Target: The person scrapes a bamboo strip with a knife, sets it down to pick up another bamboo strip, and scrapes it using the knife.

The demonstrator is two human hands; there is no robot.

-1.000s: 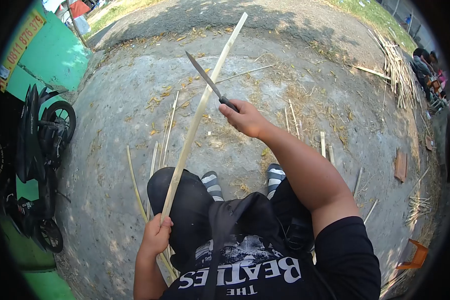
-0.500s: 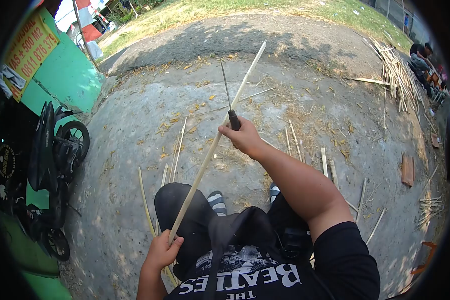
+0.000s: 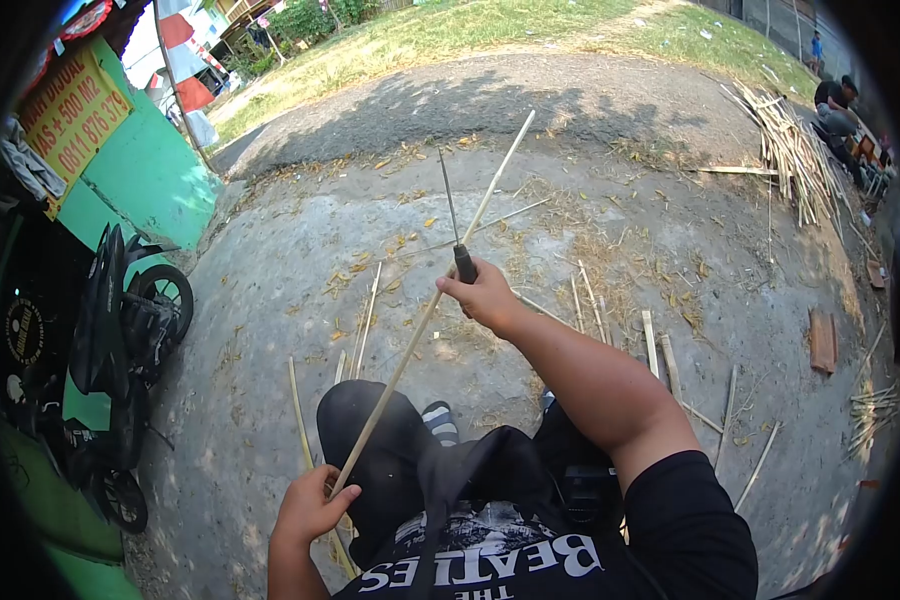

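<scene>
A long pale bamboo strip [image 3: 402, 365] slants from my lap up and away to the right. Near its lower end, beside my left knee, my left hand [image 3: 310, 512] has thumb and fingers closed around it. My right hand [image 3: 487, 297] grips the dark handle of a knife [image 3: 464, 262] farther up, where the strip passes against the fingers. The thin blade points away from me, left of the strip's far part. Whether the right fingers also pinch the strip is hidden. Other bamboo strips [image 3: 368, 318] lie on the ground before my knees.
A large pile of bamboo strips [image 3: 792, 150] lies at the far right, near a seated person [image 3: 838, 105]. A motorbike [image 3: 120, 330] stands on the left by a green wall [image 3: 150, 185]. A reddish-brown block [image 3: 822, 340] lies on the concrete at right.
The bamboo strip now shows a narrower side, as if turned. My right hand with the knife sits slightly lower in view, and the left fingers have shifted on the strip. The view has tilted slightly.
</scene>
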